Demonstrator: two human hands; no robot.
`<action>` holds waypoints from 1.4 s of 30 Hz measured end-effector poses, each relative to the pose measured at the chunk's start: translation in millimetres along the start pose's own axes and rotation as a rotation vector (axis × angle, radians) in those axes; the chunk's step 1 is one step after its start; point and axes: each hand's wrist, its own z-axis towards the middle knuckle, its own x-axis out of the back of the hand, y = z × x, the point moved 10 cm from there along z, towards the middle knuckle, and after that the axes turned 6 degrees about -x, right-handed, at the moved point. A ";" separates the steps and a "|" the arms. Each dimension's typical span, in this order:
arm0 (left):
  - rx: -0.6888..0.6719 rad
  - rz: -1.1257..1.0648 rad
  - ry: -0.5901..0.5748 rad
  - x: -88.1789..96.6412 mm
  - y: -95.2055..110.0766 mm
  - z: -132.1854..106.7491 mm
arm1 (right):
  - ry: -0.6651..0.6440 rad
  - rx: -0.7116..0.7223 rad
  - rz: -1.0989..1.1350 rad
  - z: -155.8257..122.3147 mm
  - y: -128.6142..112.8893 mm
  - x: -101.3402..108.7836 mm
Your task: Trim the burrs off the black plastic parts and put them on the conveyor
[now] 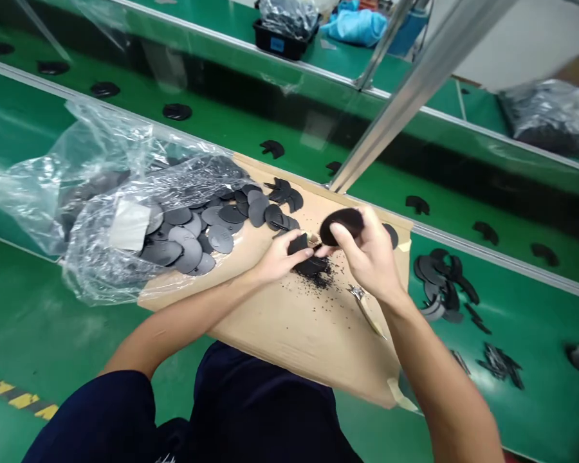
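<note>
My right hand (379,260) grips a dark oval disc (336,225) between thumb and fingers, raised over the cardboard sheet (280,328). Close beside it, my left hand (280,258) pinches a small black plastic piece (298,244); its exact shape is partly hidden by the fingers. Under both hands lie black parts (313,265) amid scattered black crumbs (322,281). Below my right hand rests a pair of nippers (367,312) with pale handles. To the left, many grey-black oval discs (186,247) spill from a clear plastic bag (94,276).
Behind the cardboard runs a green belt (222,132) carrying spaced black curved parts (273,148). A metal post (390,109) rises at the cardboard's back edge. More black pieces (441,283) and thin strips (502,365) lie on the green table at right. A black bin (280,45) stands farther back.
</note>
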 end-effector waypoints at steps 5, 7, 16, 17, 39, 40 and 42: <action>0.119 -0.039 -0.060 -14.1 -10.5 -15.1 | -0.013 -0.105 0.069 -62.7 51.8 22.8; 0.127 0.013 -0.087 -20.2 -10.8 -20.5 | -0.020 -0.093 0.017 -73.5 59.4 17.8; -0.009 0.303 -0.267 -42.1 6.7 -36.9 | 0.129 0.226 -0.294 -102.7 41.8 12.5; -0.018 0.317 -0.295 -44.9 7.8 -38.9 | 0.145 0.245 -0.315 -105.6 41.5 12.9; -0.001 0.097 -0.098 -43.5 14.3 -40.0 | 0.358 0.244 -0.140 -116.0 33.7 21.1; -0.019 0.088 -0.100 -43.9 15.6 -39.6 | 0.350 0.227 -0.116 -115.1 35.6 20.1; -0.050 0.075 -0.101 -44.5 17.1 -39.0 | 0.329 0.184 -0.058 -113.3 40.7 18.3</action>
